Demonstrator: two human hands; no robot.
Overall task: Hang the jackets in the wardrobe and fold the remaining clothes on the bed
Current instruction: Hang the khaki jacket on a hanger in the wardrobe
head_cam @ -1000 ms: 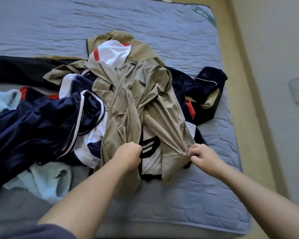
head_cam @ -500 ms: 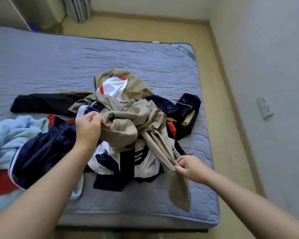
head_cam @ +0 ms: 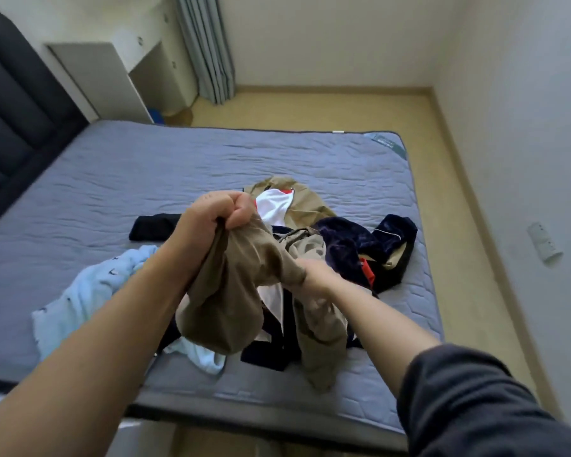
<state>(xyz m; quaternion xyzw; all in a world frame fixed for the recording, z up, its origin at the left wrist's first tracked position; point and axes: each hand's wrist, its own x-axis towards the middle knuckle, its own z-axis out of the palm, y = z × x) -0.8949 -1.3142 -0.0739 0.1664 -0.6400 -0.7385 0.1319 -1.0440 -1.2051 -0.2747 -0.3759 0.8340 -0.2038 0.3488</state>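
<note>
A khaki jacket hangs bunched in the air above the pile of clothes on the bed. My left hand is raised and clenched on its upper part. My right hand grips it lower on the right, blurred by motion. Under it lie a dark navy velvet garment, a white and red top on another khaki piece, a black garment and a light blue fleece.
The dark padded headboard stands at the left. A white cabinet and grey curtain are at the far wall. Wooden floor runs beyond and right of the bed, with a wall socket at right.
Both hands lifted the khaki jacket up off the pile; my left hand rose highest. My view tilted up, showing the headboard, cabinet and curtain.
</note>
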